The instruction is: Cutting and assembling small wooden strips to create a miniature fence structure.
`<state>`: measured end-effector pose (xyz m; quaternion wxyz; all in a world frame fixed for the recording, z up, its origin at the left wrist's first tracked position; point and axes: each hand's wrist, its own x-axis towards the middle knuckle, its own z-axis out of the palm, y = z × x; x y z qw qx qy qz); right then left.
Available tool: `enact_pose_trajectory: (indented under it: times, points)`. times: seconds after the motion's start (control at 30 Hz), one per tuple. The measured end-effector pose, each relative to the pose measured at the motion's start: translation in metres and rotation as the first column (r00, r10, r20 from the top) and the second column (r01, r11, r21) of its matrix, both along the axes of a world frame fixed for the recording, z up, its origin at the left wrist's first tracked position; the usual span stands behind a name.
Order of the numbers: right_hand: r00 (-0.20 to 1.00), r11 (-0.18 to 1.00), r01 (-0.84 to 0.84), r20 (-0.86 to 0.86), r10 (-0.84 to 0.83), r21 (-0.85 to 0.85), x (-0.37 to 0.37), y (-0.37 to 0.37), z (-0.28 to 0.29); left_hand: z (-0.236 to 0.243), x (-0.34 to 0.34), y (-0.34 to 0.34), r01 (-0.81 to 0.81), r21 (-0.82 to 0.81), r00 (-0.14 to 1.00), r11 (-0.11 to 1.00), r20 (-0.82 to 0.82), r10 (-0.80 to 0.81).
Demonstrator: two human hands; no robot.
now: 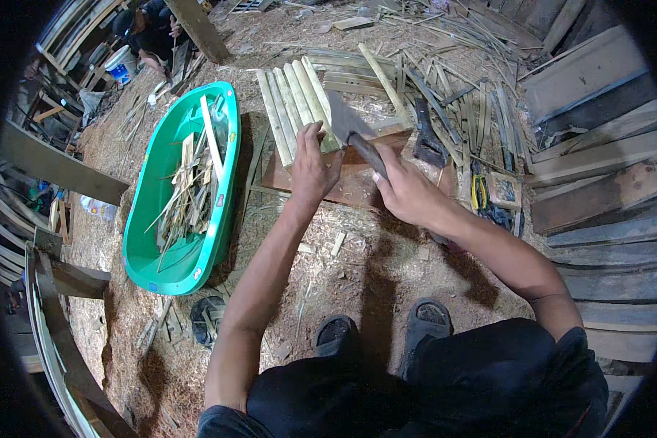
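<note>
My right hand point(409, 191) is closed round the dark handle of a cleaver point(347, 117), whose wide grey blade points up and to the left. Just left of the blade is my left hand point(314, 166), its thumb apart from the raised fingers and no object visible in it. It is at the near ends of several pale slats point(286, 102), laid side by side and partly hidden by the hand and blade. Beneath them lies a reddish-brown board point(349, 188) on the ground.
A green plastic tub point(140, 226) with wood offcuts point(190, 190) stands at left. A dark-handled tool point(429, 139) and yellow-and-black pliers point(479, 192) lie to the right. Planks point(598, 237) line the right side. Another person point(150, 33) crouches far left, near a post point(197, 29).
</note>
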<state>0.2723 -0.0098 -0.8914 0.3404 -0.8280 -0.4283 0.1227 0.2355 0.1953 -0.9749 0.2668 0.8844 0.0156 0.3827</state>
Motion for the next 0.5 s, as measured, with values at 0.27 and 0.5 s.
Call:
enact_pose_trajectory:
  times: [0.27, 0.5]
  points:
    - [0.994, 0.987, 0.009, 0.107, -0.027, 0.162, 0.009, -0.002, 0.003, -0.001, -0.001, 0.0, 0.018, -0.004, 1.0, 1.0, 0.004, -0.018]
    - [0.998, 0.986, 0.02, -0.06, -0.031, -0.165, 0.007, -0.006, -0.009, -0.002, -0.002, -0.005, 0.041, -0.024, 0.999, 0.999, -0.009, -0.041]
